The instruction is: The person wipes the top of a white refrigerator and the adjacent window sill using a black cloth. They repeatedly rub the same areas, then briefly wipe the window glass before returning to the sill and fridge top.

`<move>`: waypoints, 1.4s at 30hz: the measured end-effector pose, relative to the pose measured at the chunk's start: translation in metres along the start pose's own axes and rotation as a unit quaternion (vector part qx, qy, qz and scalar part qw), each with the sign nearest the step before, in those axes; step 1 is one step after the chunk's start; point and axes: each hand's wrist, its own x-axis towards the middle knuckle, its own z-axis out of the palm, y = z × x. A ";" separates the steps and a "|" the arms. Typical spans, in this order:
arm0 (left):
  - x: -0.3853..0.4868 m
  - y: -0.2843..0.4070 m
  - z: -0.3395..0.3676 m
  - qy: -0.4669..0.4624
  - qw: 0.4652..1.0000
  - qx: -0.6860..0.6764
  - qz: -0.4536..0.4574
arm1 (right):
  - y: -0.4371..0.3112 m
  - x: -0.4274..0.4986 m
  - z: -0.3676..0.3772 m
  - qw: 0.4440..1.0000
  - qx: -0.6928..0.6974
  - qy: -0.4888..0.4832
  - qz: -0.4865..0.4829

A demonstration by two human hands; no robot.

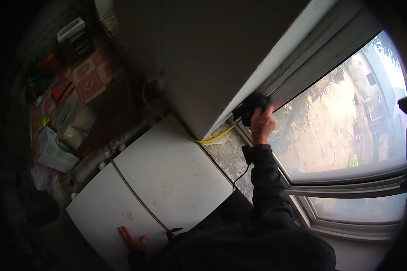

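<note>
My right hand [263, 124] reaches up to the lower corner of the window frame and grips a black, soft-looking object [252, 107], perhaps a cloth; its exact kind is too dark to tell. The object is against the frame beside the window glass [328, 122]. Lower down at the left, my left hand [133, 238] lies with fingers spread on a white two-part panel [171, 176], holding nothing. A dark seam divides this panel.
A yellow cable [220, 136] curves past the wall corner over the worn sill [228, 152]. A thin black cord [241, 178] hangs by my right sleeve. Leftward, a table with a red patterned cover [88, 86] carries a white box [56, 150] and plastic bags [75, 117].
</note>
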 end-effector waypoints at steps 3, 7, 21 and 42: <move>-0.001 -0.004 0.000 -0.002 1.000 0.001 0.017 | -0.002 0.021 -0.012 1.000 0.029 0.008 0.007; -0.003 -0.008 0.005 0.001 1.000 -0.017 0.009 | -0.007 -0.007 0.001 0.999 0.019 0.001 0.032; -0.006 -0.015 0.002 -0.009 0.999 -0.014 0.032 | -0.011 -0.012 0.019 0.973 0.174 0.053 0.141; 0.000 -0.017 0.006 -0.013 1.000 -0.015 0.003 | -0.028 -0.026 0.024 0.943 0.239 0.020 0.229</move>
